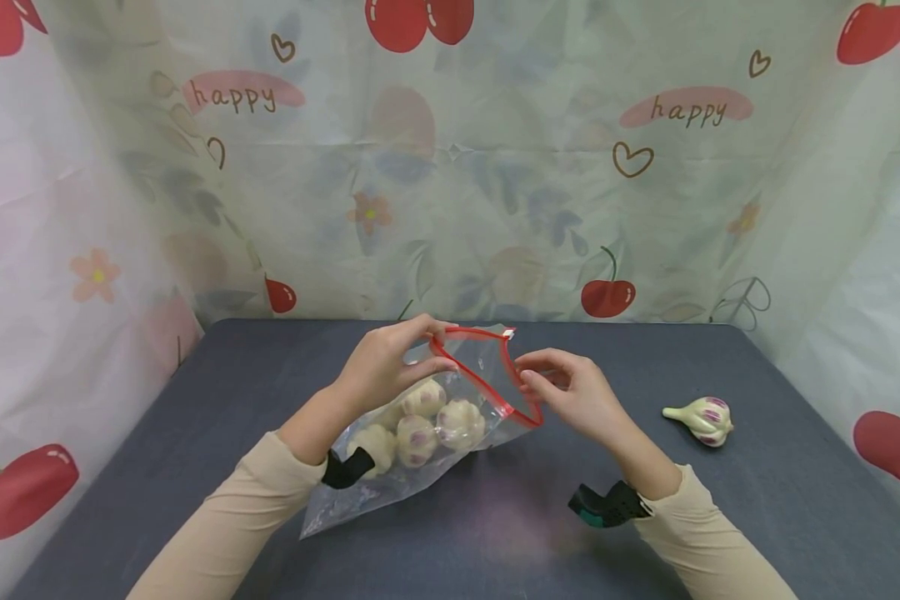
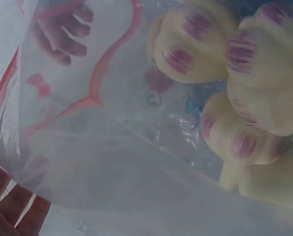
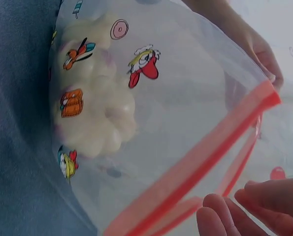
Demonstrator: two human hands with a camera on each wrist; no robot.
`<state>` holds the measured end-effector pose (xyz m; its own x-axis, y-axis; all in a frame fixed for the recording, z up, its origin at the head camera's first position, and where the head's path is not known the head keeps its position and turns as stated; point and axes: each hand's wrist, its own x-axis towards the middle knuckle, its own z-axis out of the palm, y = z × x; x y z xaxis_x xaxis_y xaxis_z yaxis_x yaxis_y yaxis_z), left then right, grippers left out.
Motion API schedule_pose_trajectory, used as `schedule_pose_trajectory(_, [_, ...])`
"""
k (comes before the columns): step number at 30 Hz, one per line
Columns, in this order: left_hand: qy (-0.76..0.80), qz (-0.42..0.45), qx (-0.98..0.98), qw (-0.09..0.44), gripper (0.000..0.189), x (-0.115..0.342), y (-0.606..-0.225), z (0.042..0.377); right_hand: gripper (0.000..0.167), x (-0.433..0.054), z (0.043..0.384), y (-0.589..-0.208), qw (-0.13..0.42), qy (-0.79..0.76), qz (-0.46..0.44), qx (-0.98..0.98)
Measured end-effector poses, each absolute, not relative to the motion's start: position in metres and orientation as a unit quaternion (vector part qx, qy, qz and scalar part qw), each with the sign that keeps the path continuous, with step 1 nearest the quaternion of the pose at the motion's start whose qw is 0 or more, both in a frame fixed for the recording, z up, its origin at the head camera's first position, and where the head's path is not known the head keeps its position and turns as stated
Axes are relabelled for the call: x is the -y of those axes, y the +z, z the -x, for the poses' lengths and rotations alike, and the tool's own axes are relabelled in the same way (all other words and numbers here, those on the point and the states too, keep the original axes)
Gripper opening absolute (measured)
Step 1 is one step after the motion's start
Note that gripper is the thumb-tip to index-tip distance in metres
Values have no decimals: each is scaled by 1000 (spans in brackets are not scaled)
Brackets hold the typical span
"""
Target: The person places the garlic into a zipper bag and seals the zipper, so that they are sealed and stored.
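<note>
A clear zip bag (image 1: 427, 475) with a red zip rim leans over the dark table, its mouth spread wide. Several garlic bulbs (image 1: 416, 440), pale with purple streaks, lie inside it. My left hand (image 1: 390, 358) pinches the rim at the upper left, thumb on the near side. At the opposite side of the mouth, my right hand (image 1: 570, 392) has its thumb and curled fingertips on the red rim. The right wrist view shows the red zip strip (image 3: 200, 169) running to those fingers. Cartoon prints mark the bag's far face.
One more garlic bulb (image 1: 705, 421), stem pointing left, lies on the table (image 1: 607, 567) to the right of my right hand. Printed curtains (image 1: 450, 192) hang behind the table and along both sides.
</note>
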<state>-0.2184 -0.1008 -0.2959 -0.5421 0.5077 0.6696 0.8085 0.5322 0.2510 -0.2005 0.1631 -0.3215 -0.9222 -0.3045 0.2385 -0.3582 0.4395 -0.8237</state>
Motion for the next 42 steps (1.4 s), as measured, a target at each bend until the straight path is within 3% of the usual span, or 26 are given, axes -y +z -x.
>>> schedule_pose_trajectory(11, [-279,397,831,270,34,102,-297,217,27,-198,197,-328,47,486,-180,854])
schedule_pose_trajectory(24, [-282,397,831,269,33,102,-299,217,29,-243,195,-336,127,450,-141,873])
schedule_pose_trajectory(36, [-280,397,832,266,33,102,-298,216,42,-289,193,-342,143,435,-44,888])
schedule_pose_trajectory(42, [-280,398,832,266,33,101,-298,216,40,-310,189,-347,157,428,-4,890])
